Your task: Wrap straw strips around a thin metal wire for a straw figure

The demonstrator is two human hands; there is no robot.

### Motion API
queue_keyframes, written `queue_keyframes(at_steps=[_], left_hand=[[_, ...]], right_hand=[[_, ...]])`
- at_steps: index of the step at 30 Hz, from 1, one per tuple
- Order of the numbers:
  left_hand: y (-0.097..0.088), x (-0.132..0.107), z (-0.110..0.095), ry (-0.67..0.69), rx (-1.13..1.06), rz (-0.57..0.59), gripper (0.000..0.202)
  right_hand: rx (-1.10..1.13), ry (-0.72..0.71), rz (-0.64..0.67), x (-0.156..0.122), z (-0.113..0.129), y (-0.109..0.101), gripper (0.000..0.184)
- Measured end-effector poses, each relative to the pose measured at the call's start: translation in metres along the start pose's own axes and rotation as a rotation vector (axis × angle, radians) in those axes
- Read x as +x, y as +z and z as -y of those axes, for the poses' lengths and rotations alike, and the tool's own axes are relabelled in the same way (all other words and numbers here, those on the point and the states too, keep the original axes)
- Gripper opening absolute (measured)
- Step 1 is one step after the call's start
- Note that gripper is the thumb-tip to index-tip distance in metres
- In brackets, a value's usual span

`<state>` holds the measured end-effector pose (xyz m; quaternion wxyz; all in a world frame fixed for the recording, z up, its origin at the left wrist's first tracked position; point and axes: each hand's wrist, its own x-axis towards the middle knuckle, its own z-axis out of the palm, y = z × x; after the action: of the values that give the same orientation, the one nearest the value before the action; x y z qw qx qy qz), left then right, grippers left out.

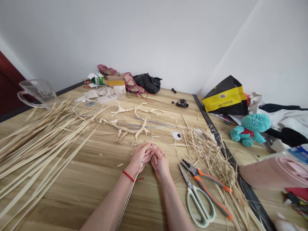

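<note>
My left hand and my right hand meet at the middle of the wooden table, fingers pinched together on a small straw piece. A thin wire or straw strand runs from the left hand back along my forearm. A red string circles my left wrist. Beyond the hands lie branched twisted straw figures. Scissors and orange-handled pliers lie just right of my right hand.
Long straw strips cover the table's left. Straw scraps pile on the right. A glass jug, sandals, a green box, a black bag, a yellow-black bag, a teal crocheted toy and a tape roll lie around.
</note>
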<state>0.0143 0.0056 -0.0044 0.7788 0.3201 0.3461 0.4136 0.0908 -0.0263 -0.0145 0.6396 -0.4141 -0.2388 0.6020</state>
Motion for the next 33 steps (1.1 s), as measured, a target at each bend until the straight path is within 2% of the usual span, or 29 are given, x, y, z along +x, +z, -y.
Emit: queue_keyframes(at_steps=[5, 11, 17, 22, 26, 29, 33], left_hand=[[-0.002, -0.001, -0.001, -0.023, -0.028, -0.033, 0.038], [-0.002, 0.000, 0.002, 0.026, 0.017, -0.095, 0.034], [-0.007, 0.004, 0.006, -0.029, -0.058, 0.005, 0.036], [-0.012, 0.003, 0.003, -0.156, -0.167, 0.090, 0.028], [-0.013, 0.004, 0.002, -0.208, -0.216, 0.095, 0.022], [-0.016, 0.005, 0.004, -0.205, -0.237, 0.080, 0.019], [-0.018, 0.007, 0.007, -0.201, -0.317, 0.118, 0.020]], right_hand=[[0.043, -0.010, -0.036, -0.003, -0.003, 0.004, 0.032], [0.028, -0.047, -0.060, -0.008, -0.004, 0.006, 0.033], [0.004, -0.036, -0.012, -0.007, -0.003, -0.003, 0.032], [-0.017, -0.015, 0.008, -0.003, -0.002, -0.007, 0.033], [-0.060, 0.001, 0.042, -0.003, -0.002, -0.008, 0.033], [-0.064, 0.000, 0.059, -0.003, -0.002, -0.008, 0.033], [-0.036, -0.022, 0.048, -0.005, -0.001, -0.005, 0.032]])
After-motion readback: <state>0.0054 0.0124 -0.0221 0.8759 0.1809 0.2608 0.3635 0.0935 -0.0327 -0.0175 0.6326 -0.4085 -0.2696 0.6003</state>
